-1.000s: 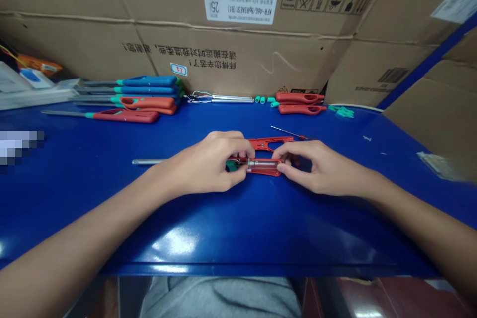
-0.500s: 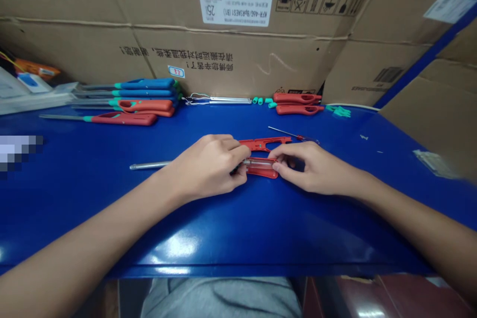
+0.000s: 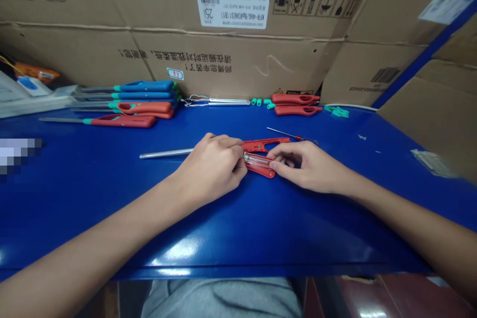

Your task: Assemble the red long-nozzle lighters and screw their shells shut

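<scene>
Between my hands lies an open red lighter handle half (image 3: pixel 264 172), with a clear fuel tank (image 3: pixel 258 160) inside it. My left hand (image 3: pixel 219 161) is closed around the handle's left part, its fingertips hidden. A long metal tube (image 3: pixel 164 154) sticks out to the left behind that hand. With thumb and fingers my right hand (image 3: pixel 303 164) pinches the right end of the handle half. Just behind, the other red handle half (image 3: pixel 266 145) rests on the table, its inner side showing. A thin screwdriver (image 3: pixel 285 133) lies beyond it.
Assembled lighters with blue handles (image 3: pixel 147 87) and red handles (image 3: pixel 122 120) are stacked at the back left. Metal tubes with wires (image 3: pixel 227 102), green caps (image 3: pixel 257 102), red handles (image 3: pixel 296 110) and small green parts (image 3: pixel 337 111) line the cardboard wall (image 3: pixel 167 44).
The metal tube's far end has shifted right and slightly up, and the handle half has tilted with its right end lower. Both hands keep their hold.
</scene>
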A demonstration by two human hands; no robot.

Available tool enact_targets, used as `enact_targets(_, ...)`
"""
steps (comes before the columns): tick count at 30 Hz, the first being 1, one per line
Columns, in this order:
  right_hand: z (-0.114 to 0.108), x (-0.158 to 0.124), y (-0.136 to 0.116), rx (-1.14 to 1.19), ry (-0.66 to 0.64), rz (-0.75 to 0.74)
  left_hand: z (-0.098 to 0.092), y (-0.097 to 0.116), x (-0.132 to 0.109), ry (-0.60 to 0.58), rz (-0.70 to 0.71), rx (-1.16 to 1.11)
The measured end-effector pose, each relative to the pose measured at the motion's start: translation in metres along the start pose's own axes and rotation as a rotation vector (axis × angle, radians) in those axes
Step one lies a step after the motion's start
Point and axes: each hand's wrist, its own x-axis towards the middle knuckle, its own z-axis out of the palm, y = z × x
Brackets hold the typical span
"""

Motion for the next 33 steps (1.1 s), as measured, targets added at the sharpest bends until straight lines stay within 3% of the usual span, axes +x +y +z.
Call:
enact_targets(4,0.000,0.000,0.000,0.029,-0.014,0.007,0.000,-0.002,0.001,-0.036,-0.043,-0.045)
enact_targets(15,-0.001,0.000,0.000,-0.061,0.001,-0.007,-0.007,-0.004,0.007,-0.243,0.009,0.017)
enact_targets(33,-0.001,-0.001,-0.003,-0.138,0.021,-0.046,-0.008,-0.017,0.004,-0.265,-0.026,-0.188)
